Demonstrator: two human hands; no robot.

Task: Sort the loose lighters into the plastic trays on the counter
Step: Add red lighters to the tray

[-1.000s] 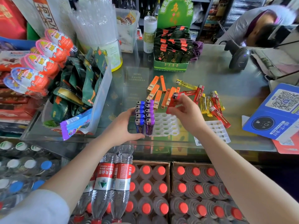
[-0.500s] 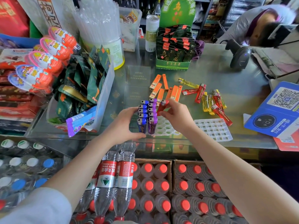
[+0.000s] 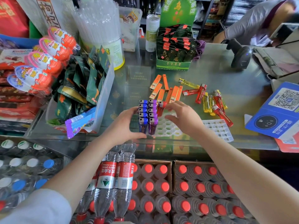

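A white plastic tray (image 3: 168,128) with round holes lies near the counter's front edge. A row of blue lighters (image 3: 143,114) and a row of purple lighters (image 3: 152,114) stand upright in its left side. My left hand (image 3: 124,126) curls round the tray's left edge and touches the blue row. My right hand (image 3: 184,118) pinches a red lighter (image 3: 161,108) that stands upright at the tray's far end, beside the purple row. Orange lighters (image 3: 165,90) and a loose heap of red and yellow lighters (image 3: 212,101) lie on the glass behind. A second tray (image 3: 218,129) lies to the right.
A green box of tea packets (image 3: 175,50) stands at the back. A clear bin of snack packets (image 3: 84,88) crowds the left. At the right sit a barcode scanner (image 3: 241,55) and a blue QR payment stand (image 3: 278,110). Water bottles (image 3: 148,191) fill boxes below. Another person bends over at the far right.
My right hand carried a red lighter from the loose heap leftward to the tray and stood it upright beside the purple row. My left hand stayed on the tray.
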